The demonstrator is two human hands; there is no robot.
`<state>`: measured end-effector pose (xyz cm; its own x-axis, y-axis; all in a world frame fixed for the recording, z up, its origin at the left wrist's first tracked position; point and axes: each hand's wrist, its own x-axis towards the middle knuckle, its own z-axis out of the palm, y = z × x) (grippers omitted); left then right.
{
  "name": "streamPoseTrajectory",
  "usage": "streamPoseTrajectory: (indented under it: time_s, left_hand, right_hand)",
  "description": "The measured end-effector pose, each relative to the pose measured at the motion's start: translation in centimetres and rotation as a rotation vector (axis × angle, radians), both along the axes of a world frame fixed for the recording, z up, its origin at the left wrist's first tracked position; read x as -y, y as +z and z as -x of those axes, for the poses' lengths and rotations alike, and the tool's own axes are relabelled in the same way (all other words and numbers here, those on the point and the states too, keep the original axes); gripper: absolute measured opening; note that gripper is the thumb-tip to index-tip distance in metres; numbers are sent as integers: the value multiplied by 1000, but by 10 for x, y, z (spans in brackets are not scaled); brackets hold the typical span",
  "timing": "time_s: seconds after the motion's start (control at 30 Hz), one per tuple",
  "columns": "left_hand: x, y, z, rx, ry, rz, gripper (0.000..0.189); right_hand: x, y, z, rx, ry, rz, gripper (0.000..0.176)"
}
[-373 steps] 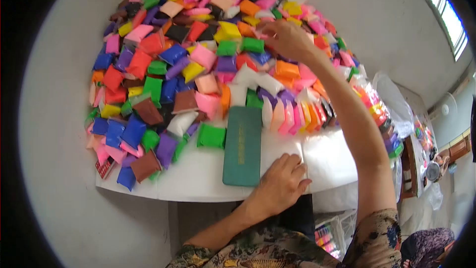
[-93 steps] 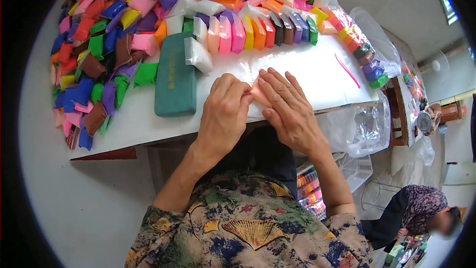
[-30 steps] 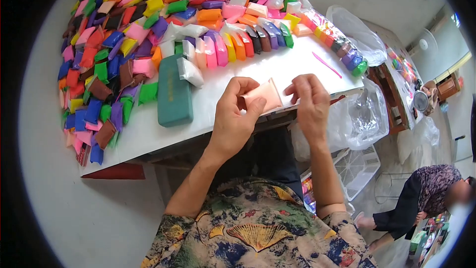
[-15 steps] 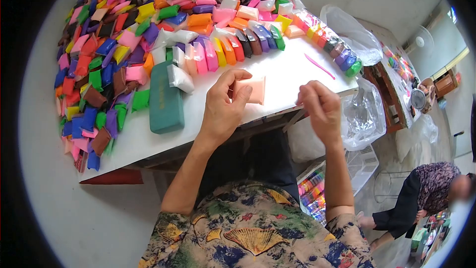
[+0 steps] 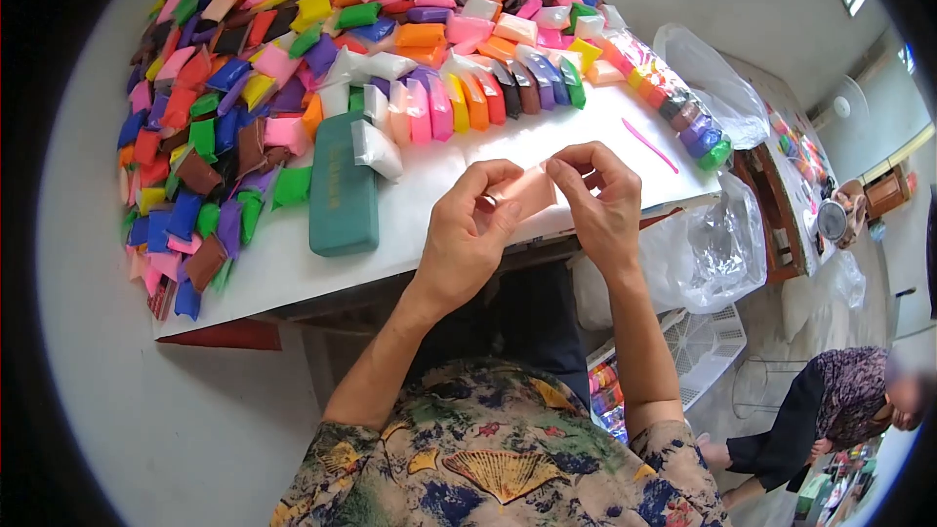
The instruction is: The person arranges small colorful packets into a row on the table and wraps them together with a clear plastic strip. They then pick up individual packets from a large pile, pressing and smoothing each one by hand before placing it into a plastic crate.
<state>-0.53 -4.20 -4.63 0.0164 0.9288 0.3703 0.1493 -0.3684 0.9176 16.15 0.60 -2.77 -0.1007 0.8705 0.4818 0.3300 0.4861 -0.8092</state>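
A peach-coloured packet [image 5: 527, 192], soft-looking and wrapped in clear film, is held up just over the table's front edge. My left hand [image 5: 470, 224] grips its left side between thumb and fingers. At the packet's upper right corner, my right hand [image 5: 600, 200] pinches the wrapper with thumb and forefinger. Left of my hands lies a green box [image 5: 342, 195] with a white packet [image 5: 378, 149] leaning on its upper right side. Behind the hands stands a row of packets in several colours, among them a yellow packet [image 5: 457, 102].
A large heap of coloured packets [image 5: 283, 68] covers the table's left and back. A pink stick [image 5: 649, 144] lies at the right, near a clear bag of coloured packets [image 5: 673, 102]. Clear plastic bags [image 5: 717, 244] hang off the right edge. Another person [image 5: 830, 420] is at lower right.
My right hand has moved left from beside the table edge and now pinches the packet's corner. The packet, in my left hand, has tilted and shifted slightly right. The view has shifted a little.
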Motion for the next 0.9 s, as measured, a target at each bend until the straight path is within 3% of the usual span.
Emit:
streamPoseTrajectory:
  time_s: [0.07,0.17,0.27,0.37,0.47,0.6,0.7,0.9]
  left_hand:
    - [1,2,1,-67,40,-6,24]
    - [-1,2,6,195,-16,109,26]
    - [-3,-4,9,307,16,78,24]
    - [4,-3,11,304,78,104,31]
    - [25,12,24,-375,508,-236,39]
    - [55,27,62,-513,672,-387,38]
    - [62,24,86,-615,824,-266,33]
    - [66,6,100,-502,761,-86,28]
  right_hand:
    - [-3,-3,1,31,5,-59,21]
    - [2,4,3,34,2,-29,30]
    - [8,4,2,49,88,188,37]
    - [11,-4,22,-40,169,195,33]
    - [12,-2,54,41,78,20,25]
    - [4,-9,101,261,-69,-369,25]
    - [-1,-17,128,379,-118,-382,26]
    - [5,-22,135,302,-30,-286,29]
